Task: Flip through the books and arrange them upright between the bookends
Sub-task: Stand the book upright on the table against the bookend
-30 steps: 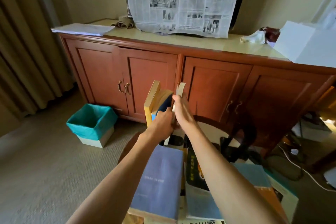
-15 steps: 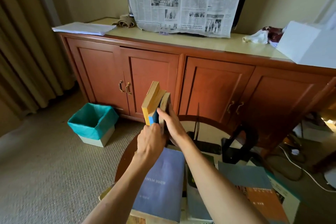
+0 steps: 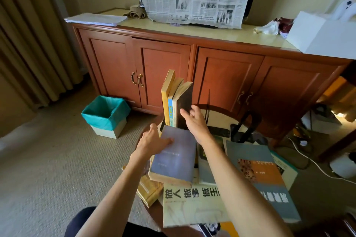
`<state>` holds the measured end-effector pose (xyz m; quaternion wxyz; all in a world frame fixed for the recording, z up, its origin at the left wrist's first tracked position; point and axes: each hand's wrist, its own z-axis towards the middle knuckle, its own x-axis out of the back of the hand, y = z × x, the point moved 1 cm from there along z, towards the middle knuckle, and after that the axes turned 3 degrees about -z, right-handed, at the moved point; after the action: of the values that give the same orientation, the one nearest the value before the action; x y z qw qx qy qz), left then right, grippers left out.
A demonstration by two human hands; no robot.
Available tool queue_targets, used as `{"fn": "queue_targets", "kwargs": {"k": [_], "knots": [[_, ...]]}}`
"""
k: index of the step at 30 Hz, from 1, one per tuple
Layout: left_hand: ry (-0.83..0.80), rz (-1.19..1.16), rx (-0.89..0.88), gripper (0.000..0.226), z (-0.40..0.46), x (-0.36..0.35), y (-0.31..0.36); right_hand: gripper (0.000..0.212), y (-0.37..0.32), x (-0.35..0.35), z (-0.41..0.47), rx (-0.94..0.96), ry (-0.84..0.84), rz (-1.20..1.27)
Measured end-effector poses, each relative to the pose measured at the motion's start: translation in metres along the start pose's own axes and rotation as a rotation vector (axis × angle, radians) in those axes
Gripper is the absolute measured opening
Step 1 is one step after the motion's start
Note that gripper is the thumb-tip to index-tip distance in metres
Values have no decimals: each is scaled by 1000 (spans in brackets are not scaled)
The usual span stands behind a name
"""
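Books (image 3: pixel 174 102) upright; left hand (image 3: pixel 152 143) touching matte purple paperback (image 3: pixel 175 158).

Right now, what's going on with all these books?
A person is shelving books on a small round table. Three upright books already stand together, leaning slightly. The right hand is open beside the dark cover of the outermost one. The left hand rests on a purple book lying on the pile, likely the next to go up.

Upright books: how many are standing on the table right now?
3, side by side at the table's far edge: a yellow-spined book, a blue-spined book, and a dark-covered book nearest the right hand. More may be hidden.
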<state>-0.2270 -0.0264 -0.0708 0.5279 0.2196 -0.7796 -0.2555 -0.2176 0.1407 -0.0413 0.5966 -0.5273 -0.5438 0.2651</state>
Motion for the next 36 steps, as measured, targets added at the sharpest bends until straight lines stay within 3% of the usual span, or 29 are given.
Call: {"fn": "queue_targets", "kwargs": {"k": [3, 7, 11, 16, 19, 21, 23, 25, 27, 30, 33, 36], "knots": [[-17, -5, 36, 88, -21, -11, -13, 49, 23, 7, -40, 60, 16, -183], [-6, 62, 81, 93, -41, -17, -23, 41, 61, -1, -92, 144, 13, -311], [18, -28, 143, 73, -58, -28, -29, 45, 80, -11, -120, 154, 8, -281], [-62, -61, 129, 82, -62, -16, -27, 42, 74, -2, -131, 120, -113, -123], [-49, -197, 102, 58, -60, 9, -15, 57, 72, 18, -140, 175, -299, -20], [-14, -214, 51, 50, -60, 26, -6, 79, 76, 22, -147, 252, -399, -189], [8, -153, -8, 45, -63, 37, 9, 102, 82, 10, -150, 374, -287, -504], [27, -41, -101, 36, -71, 45, 29, 124, 87, -9, -150, 538, -37, -600], [68, 75, -176, 37, -82, 53, 53, 131, 86, -23, -146, 614, 168, -507], [113, 171, -275, 42, -94, 68, 83, 123, 71, -32, -141, 629, 343, -233], [80, 44, -418, 40, -104, 74, 107, 116, 54, -36, -127, 618, 479, -42], [70, -134, -493, 62, -102, 69, 118, 111, 34, -32, -106, 571, 534, 29]]}}
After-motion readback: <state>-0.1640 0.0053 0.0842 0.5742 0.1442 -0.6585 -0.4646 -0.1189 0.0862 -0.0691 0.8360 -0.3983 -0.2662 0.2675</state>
